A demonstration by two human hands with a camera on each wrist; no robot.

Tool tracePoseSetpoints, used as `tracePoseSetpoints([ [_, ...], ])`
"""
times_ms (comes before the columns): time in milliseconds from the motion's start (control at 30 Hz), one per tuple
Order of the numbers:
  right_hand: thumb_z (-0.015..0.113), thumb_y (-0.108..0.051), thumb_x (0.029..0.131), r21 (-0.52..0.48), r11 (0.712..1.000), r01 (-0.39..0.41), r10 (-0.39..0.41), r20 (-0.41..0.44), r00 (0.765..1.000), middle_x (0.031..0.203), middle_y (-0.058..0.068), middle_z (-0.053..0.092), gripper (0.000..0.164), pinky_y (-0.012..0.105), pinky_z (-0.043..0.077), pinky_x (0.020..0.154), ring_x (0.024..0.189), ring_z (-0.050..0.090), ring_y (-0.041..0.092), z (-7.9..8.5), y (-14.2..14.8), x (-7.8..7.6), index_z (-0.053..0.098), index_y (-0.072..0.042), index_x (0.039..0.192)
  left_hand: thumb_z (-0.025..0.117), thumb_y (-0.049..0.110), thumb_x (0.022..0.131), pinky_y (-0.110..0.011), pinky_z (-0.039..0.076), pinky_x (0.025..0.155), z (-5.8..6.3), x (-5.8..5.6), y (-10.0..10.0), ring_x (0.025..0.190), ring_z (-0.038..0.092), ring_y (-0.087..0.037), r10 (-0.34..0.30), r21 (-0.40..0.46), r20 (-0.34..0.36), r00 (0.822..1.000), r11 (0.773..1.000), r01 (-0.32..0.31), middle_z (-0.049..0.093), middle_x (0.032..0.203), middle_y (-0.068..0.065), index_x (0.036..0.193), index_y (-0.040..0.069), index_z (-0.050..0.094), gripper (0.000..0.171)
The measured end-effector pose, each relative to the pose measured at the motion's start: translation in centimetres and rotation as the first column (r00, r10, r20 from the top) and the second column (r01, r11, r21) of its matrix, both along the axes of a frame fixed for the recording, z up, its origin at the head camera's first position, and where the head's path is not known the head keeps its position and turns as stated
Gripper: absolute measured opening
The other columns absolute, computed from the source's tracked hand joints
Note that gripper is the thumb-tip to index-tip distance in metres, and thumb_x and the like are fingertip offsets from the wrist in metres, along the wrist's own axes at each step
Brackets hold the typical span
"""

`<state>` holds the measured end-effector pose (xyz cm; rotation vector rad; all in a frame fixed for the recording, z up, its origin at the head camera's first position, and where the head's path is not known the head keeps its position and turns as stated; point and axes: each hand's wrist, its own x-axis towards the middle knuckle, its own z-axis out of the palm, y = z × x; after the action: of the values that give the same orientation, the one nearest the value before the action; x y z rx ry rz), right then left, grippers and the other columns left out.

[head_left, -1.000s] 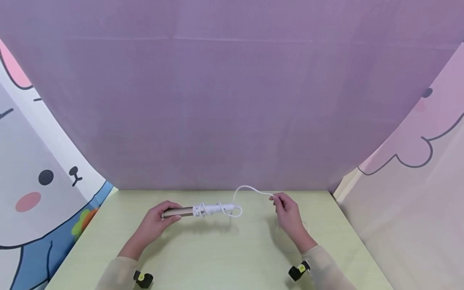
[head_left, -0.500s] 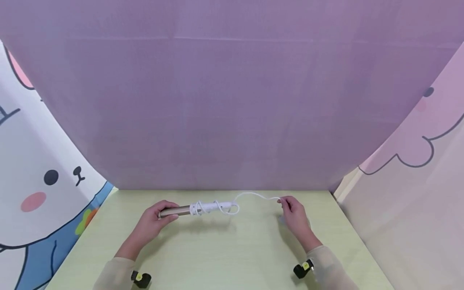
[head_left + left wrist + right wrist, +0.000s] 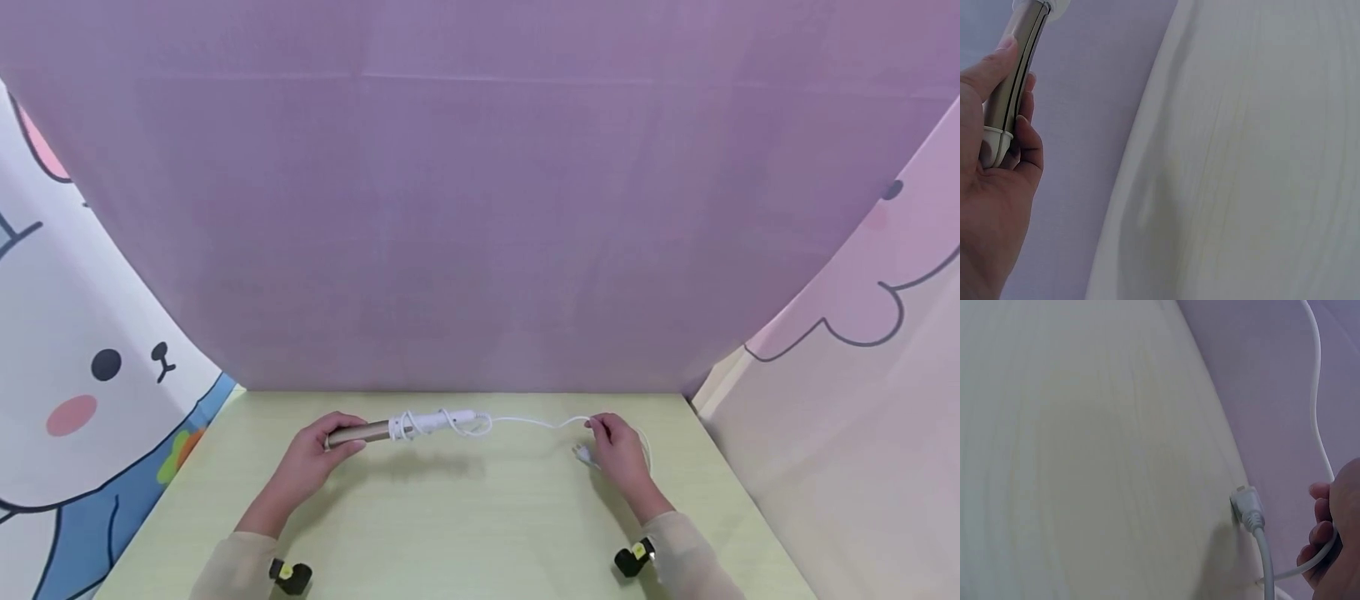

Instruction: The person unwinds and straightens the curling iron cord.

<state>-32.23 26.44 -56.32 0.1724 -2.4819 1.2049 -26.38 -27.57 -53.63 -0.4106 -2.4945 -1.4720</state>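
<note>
A curling iron with a white handle and a gold barrel is held in the air, nearly level. My left hand grips the barrel end, thumb on the near side and fingers around the far side. White cord is looped around the handle and runs from its right end to my right hand, which pinches it. Past that hand the cord curves down, and its white plug hangs loose beside the hand.
Below both hands lies a pale wooden table. A purple cloth stands behind its back edge. Cartoon-printed curtains flank it at left and right. Each wrist wears a small black camera.
My right hand has moved right and slightly down, drawing the arched cord into a flatter line. My left hand has shifted slightly left with the curling iron. The plug now shows beside the right hand.
</note>
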Motion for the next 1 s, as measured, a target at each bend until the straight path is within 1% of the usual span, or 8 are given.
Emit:
tracePoseSetpoints([
  [233,0.063,-0.004,0.112,-0.004,1.0,0.009,-0.009,0.031,0.999,0.096,0.018,0.073,0.014,0.027,0.047,0.067,0.073,0.053,0.012,-0.2,0.1,0.0,0.076,0.0,0.107,0.083,0.023,0.102,-0.031,0.051,0.076,0.1,0.0,0.0,0.092,0.061,-0.018,-0.011,0.014,-0.003,1.0,1.0,0.011,0.074,0.116,0.001,0.126,0.023,0.076,0.025],
  [333,0.065,-0.004,0.111,-0.019,1.0,-0.014,0.015,0.037,0.999,0.097,0.018,0.074,0.013,0.026,0.048,0.068,0.074,0.054,0.012,-0.2,-0.1,0.1,0.076,0.0,0.106,0.083,0.023,0.102,-0.031,0.051,0.077,0.0,-0.1,0.0,0.092,0.061,-0.019,-0.017,0.014,0.001,1.0,1.0,0.017,0.074,0.117,0.0,0.126,0.023,0.076,0.024],
  [467,0.067,-0.003,0.11,-0.028,0.999,-0.041,0.042,0.028,0.999,0.1,0.02,0.075,0.011,0.025,0.05,0.068,0.076,0.057,0.012,-0.3,-0.3,0.2,0.076,0.0,0.106,0.083,0.022,0.103,-0.031,0.051,0.077,-0.2,-0.3,0.0,0.092,0.061,-0.019,-0.016,0.008,0.0,1.0,1.0,0.016,0.075,0.117,0.0,0.126,0.023,0.076,0.024],
  [600,0.068,-0.002,0.109,-0.028,0.999,-0.042,0.042,0.016,0.999,0.095,0.017,0.073,0.01,0.025,0.05,0.067,0.075,0.057,0.011,-0.3,-0.3,0.4,0.076,0.0,0.104,0.083,0.021,0.103,-0.031,0.052,0.077,-0.3,-0.4,0.1,0.092,0.062,-0.018,-0.02,0.009,-0.005,1.0,1.0,0.02,0.075,0.117,0.0,0.125,0.022,0.076,0.024],
  [733,0.068,-0.003,0.109,-0.03,0.998,-0.055,0.055,0.015,0.998,0.095,0.013,0.074,0.01,0.025,0.053,0.07,0.078,0.061,0.01,-0.3,-0.4,0.6,0.078,0.0,0.108,0.083,0.021,0.103,-0.031,0.052,0.077,-0.2,-0.5,0.2,0.091,0.061,-0.018,-0.024,0.009,-0.013,1.0,1.0,0.024,0.075,0.116,0.0,0.125,0.022,0.076,0.023],
  [867,0.069,-0.004,0.109,-0.03,0.998,-0.057,0.057,0.002,0.998,0.1,0.011,0.077,0.011,0.026,0.055,0.077,0.087,0.066,0.013,0.3,-1.0,1.1,0.079,0.0,0.113,0.083,0.021,0.103,-0.031,0.051,0.076,-0.2,-0.6,0.4,0.091,0.061,-0.018,-0.027,0.003,-0.015,1.0,1.0,0.027,0.075,0.115,0.0,0.125,0.022,0.076,0.023],
  [933,0.07,-0.006,0.109,-0.032,0.997,-0.072,0.072,-0.021,0.997,0.102,0.007,0.077,0.012,0.028,0.055,0.08,0.091,0.067,0.017,0.8,-2.0,1.4,0.079,-0.002,0.115,0.083,0.021,0.103,-0.031,0.051,0.077,-0.2,-0.6,0.4,0.091,0.061,-0.019,-0.028,0.002,-0.013,1.0,1.0,0.028,0.075,0.116,-0.001,0.125,0.022,0.076,0.023],
  [1000,0.072,-0.008,0.108,-0.021,0.993,-0.112,0.111,-0.048,0.993,0.103,0.002,0.077,0.011,0.03,0.056,0.081,0.093,0.068,0.017,1.5,-3.3,2.0,0.079,-0.004,0.116,0.083,0.022,0.103,-0.031,0.052,0.077,-0.1,-0.6,0.5,0.092,0.061,-0.02,-0.028,0.004,-0.008,1.0,1.0,0.028,0.075,0.117,-0.001,0.125,0.022,0.076,0.023],
])
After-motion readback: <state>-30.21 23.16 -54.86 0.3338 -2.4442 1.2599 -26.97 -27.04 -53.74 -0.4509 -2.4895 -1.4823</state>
